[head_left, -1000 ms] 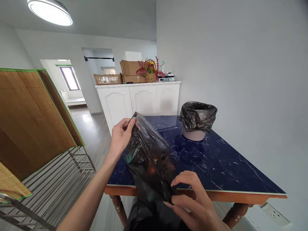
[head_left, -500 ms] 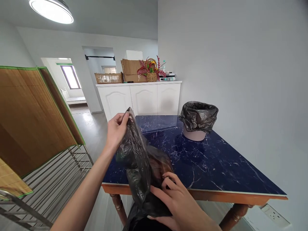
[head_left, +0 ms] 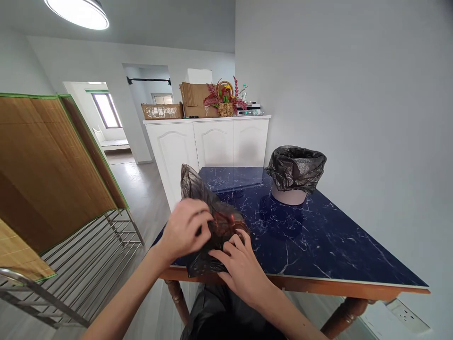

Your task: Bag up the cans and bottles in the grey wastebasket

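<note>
A thin black plastic bag lies partly on the table's near left edge, its loose end sticking up and away from me. Something reddish-brown shows dimly through the film, and I cannot make out what it is. My left hand is over the bag's left side, slightly blurred, with fingers bent and a gap between thumb and forefinger. My right hand grips the bag's near right part with curled fingers. Farther right stands a pale bin, lined with a crumpled black bag folded over its rim.
The blue marbled table has a wooden edge and meets the wall at right. A metal rack with bamboo mats stands at left. Behind the table, a white cabinet bears cardboard boxes and a flower basket.
My left hand has let go of the bag's raised edge and come down over its side. The bag has sunk lower onto the table edge, while my right hand stays on it.
</note>
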